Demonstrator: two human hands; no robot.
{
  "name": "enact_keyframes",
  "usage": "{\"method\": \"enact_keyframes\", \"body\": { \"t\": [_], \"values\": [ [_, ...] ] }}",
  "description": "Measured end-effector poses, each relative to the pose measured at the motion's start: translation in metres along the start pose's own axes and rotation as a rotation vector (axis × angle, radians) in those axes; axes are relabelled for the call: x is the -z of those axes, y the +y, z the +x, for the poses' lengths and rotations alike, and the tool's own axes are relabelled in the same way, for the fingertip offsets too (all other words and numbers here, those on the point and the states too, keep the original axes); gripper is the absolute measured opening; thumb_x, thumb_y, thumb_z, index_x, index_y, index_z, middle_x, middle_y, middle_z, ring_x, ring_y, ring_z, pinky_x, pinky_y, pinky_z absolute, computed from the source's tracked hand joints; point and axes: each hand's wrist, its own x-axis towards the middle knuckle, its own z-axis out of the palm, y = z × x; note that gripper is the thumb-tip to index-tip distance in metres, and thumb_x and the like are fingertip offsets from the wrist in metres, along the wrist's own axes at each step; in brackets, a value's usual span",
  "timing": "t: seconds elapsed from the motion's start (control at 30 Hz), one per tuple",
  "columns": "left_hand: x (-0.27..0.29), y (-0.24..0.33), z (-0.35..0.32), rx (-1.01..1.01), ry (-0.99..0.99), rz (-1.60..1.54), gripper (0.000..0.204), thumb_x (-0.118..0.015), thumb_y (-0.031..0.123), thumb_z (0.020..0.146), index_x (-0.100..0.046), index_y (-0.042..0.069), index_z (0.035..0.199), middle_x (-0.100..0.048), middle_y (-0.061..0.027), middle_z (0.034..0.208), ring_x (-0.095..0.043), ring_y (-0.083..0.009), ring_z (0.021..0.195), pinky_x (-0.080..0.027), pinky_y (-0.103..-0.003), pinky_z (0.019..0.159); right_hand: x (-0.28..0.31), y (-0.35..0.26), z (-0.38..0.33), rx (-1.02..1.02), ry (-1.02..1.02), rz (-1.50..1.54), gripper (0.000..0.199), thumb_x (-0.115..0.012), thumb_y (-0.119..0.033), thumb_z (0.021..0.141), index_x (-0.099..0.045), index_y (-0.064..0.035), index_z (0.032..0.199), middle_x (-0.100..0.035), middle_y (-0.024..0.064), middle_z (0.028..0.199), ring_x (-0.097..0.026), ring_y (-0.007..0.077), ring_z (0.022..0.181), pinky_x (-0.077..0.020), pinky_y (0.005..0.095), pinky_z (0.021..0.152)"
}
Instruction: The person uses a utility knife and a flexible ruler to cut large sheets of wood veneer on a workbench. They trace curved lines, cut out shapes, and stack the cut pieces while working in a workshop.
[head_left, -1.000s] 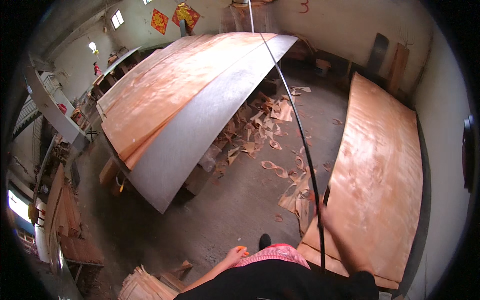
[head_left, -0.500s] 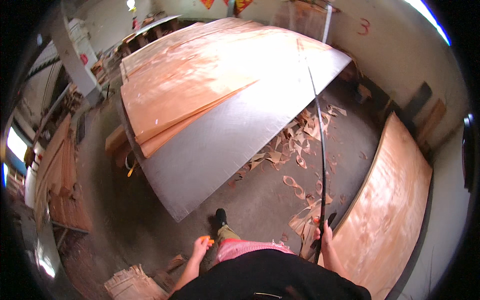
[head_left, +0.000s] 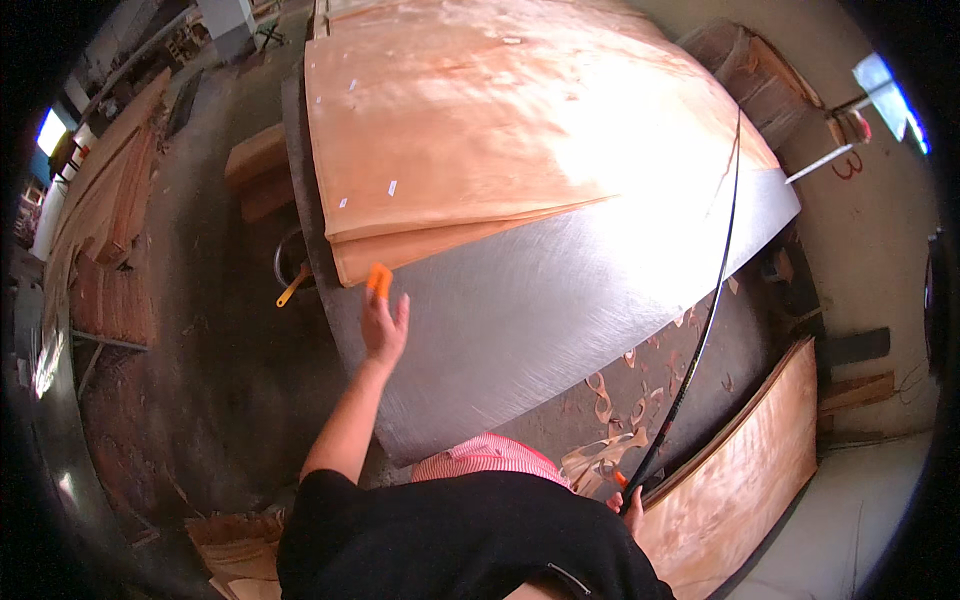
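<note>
My left hand (head_left: 383, 328) reaches over the near left corner of a grey metal tabletop (head_left: 480, 330). Its fingers are stretched out with the thumb apart. Bright orange finger covers (head_left: 379, 281), as they appear, sit on its fingertips, close to the front corner of a stack of thin wood veneer sheets (head_left: 440, 130). Low on the right, my right hand (head_left: 630, 510) is closed round the lower end of a long thin black rod (head_left: 690, 370). The rod slants up and away, its tip over the far right of the stack. A bit of orange also shows by that hand.
A wood panel stack (head_left: 750, 470) lies at the right by the wall. Veneer scraps (head_left: 605, 455) litter the floor beneath the table's right edge. More sheets (head_left: 125, 190) stand at the far left. A yellow-handled tool (head_left: 293, 287) is by the table's left side.
I have come closer to the table, and the view has turned. My left hand has risen from beside my body to the stack's front corner. My right hand still grips the rod.
</note>
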Motion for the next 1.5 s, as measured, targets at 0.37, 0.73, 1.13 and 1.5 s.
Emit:
{"method": "enact_keyframes", "body": {
  "t": [0.37, 0.73, 1.13, 1.5],
  "values": [
    [-0.044, -0.204, 0.091, 0.905, 0.247, -0.562, 0.044, -0.055, 0.025, 0.08, -0.046, -0.006, 0.109, -0.053, -0.0126, 0.103, -0.051, -0.019, 0.094, -0.038, -0.028, 0.082, -0.098, -0.028, 0.056, 0.133, 0.067, -0.052, 0.048, -0.035, -0.046, 0.085, -0.04, -0.0102, 0.118, -0.035, -0.0028, 0.059, -0.033, 0.0082, 0.05, -0.031, 0.0234, 0.052],
    [0.002, -0.136, 0.109, 0.62, 0.059, -0.601, 0.041, -0.059, 0.012, 0.076, -0.046, 0.005, 0.115, -0.054, -0.0006, 0.078, -0.05, -0.006, 0.067, -0.042, -0.02, 0.061, -0.113, -0.036, 0.07, 0.097, 0.101, -0.103, 0.047, -0.035, -0.042, 0.086, -0.041, -0.008, 0.118, -0.037, -0.0021, 0.063, -0.035, 0.0085, 0.052, -0.0327, 0.0232, 0.053],
    [0.05, -0.082, 0.185, 0.357, -0.05, -0.523, 0.025, -0.049, 0.015, 0.081, -0.057, 0.004, 0.101, -0.054, 0.0023, 0.068, -0.045, -0.0036, 0.06, -0.038, -0.02, 0.054, -0.092, -0.039, 0.073, 0.094, 0.017, -0.145, 0.046, -0.037, -0.043, 0.085, -0.04, -0.0116, 0.118, -0.035, -0.0023, 0.063, -0.035, 0.0092, 0.054, -0.0326, 0.025, 0.056],
    [0.11, 0.057, 0.421, 0.018, 0.103, -0.816, 0.019, -0.045, 0.004, 0.073, -0.061, 0.005, 0.083, -0.057, -0.001, 0.067, -0.049, -0.0082, 0.056, -0.041, -0.02, 0.053, -0.099, -0.032, 0.072, 0.2, 0.003, -0.092, 0.048, -0.03, -0.04, 0.088, -0.04, -0.0037, 0.118, -0.036, -0.0022, 0.059, -0.034, 0.0089, 0.051, -0.0305, 0.0252, 0.053]
  ]
}}
